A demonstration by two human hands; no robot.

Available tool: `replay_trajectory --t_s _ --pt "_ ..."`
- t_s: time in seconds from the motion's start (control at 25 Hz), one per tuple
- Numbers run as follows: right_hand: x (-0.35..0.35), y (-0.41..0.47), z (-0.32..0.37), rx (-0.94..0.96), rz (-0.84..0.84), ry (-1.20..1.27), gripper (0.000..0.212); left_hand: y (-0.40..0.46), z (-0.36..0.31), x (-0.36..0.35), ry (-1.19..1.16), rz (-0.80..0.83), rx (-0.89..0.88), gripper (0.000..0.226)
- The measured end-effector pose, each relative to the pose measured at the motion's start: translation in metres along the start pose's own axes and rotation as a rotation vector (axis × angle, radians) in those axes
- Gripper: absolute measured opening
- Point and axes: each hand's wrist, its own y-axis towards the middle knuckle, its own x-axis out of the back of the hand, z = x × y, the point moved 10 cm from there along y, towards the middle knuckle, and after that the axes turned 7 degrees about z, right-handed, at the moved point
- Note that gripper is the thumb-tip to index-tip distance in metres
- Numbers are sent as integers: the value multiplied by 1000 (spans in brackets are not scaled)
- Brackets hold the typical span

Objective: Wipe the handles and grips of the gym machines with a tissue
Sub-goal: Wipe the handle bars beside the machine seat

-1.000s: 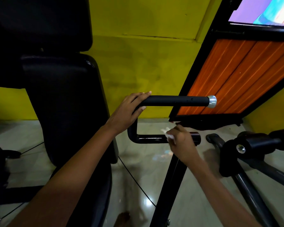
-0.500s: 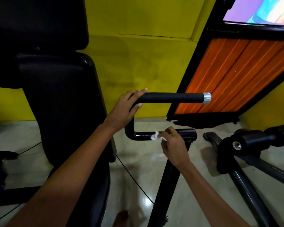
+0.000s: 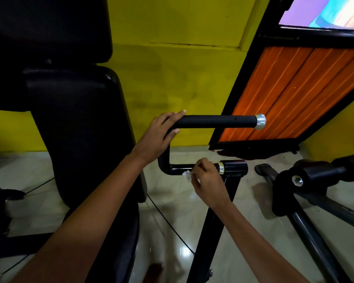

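A black foam handle grip (image 3: 215,121) with a silver end cap runs level at mid-frame. My left hand (image 3: 159,135) holds its left end, fingers over the top and thumb beneath. Below it, the glossy black lower bar (image 3: 176,168) bends up to the grip and runs right into a black pivot sleeve (image 3: 234,168). My right hand (image 3: 207,178) pinches a small white tissue (image 3: 187,174) and presses it on the lower bar beside the sleeve. Most of the tissue is hidden in the fingers.
A black padded seat back (image 3: 78,127) stands at the left. A black upright post (image 3: 213,231) drops from the sleeve to the tiled floor. Another black machine arm (image 3: 307,180) lies at the right. An orange slatted panel (image 3: 290,94) leans against the yellow wall.
My right hand with the tissue slid left along the lower bar, then back right towards the sleeve. The left hand kept its hold on the grip.
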Motion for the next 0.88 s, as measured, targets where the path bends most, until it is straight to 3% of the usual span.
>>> replay_trajectory --t_s 0.2,0.36,0.52,0.68,0.88 --pt "5 9 9 -89 -84 94 13 0 0 -1 17 0 1 48" --pt "-16 11 45 121 -7 42 25 1 2 0 15 9 3 49" --pt "-5 14 38 144 -41 28 21 1 0 0 17 3 -2 49" --pt "-25 21 76 328 14 -106 20 1 0 -1 15 11 -3 49" --pt "-11 -2 9 356 114 -251 26 1 1 -2 -4 7 -8 50"
